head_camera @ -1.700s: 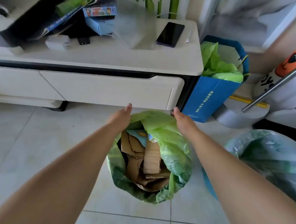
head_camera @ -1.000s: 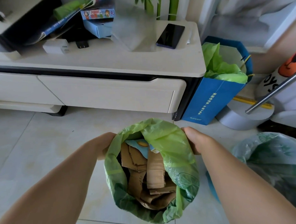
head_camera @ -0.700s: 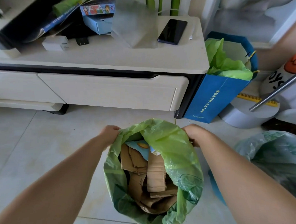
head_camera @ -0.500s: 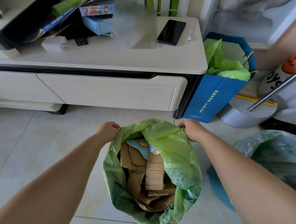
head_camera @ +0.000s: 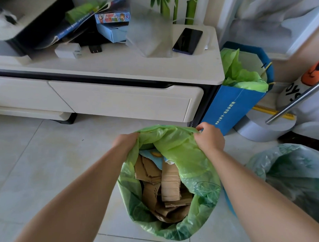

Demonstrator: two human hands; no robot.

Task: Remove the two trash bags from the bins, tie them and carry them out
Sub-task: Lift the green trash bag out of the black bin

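**Translucent green plastic trash bag (head_camera: 183,156), lower centre of frame, mouth open, far rim gripped by both hands.**

Left hand (head_camera: 126,141) and right hand (head_camera: 209,140) each clenched tight around bunched rim plastic, fingertips mostly buried in folds. Torn brown cardboard pieces (head_camera: 168,185) inside. Underside of bag out of sight. Second pale translucent trash bag (head_camera: 292,170) at right edge, cut off, contents indistinct. Sliver of blue bin (head_camera: 229,207) beside right forearm, mostly hidden. Cream low cabinet (head_camera: 118,102) across upper frame.
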